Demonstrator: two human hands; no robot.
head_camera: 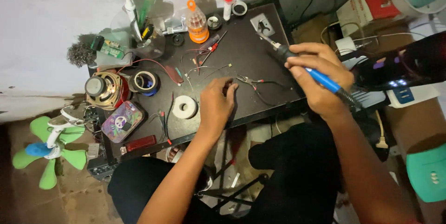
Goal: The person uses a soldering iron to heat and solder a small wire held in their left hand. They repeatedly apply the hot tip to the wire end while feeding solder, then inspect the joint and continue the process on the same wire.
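Observation:
My right hand (317, 79) grips a soldering iron (320, 76) with a blue and black handle. Its tip points up and left over the back of the small black table (251, 61). My left hand (217, 104) rests on the table near its front edge, fingers curled, pinching something small by a thin black wire (260, 95). What it pinches is too small to make out. Loose red, black and white wires (200, 61) lie on the table between and beyond the hands.
On the table's left stand a round speaker (105, 89), a tape roll (145, 83), a white tape roll (184, 107), a colourful tin (121, 121) and an orange bottle (197, 21). A green fan (45, 146) lies on the floor at left. A dark device with lights (399, 66) sits right.

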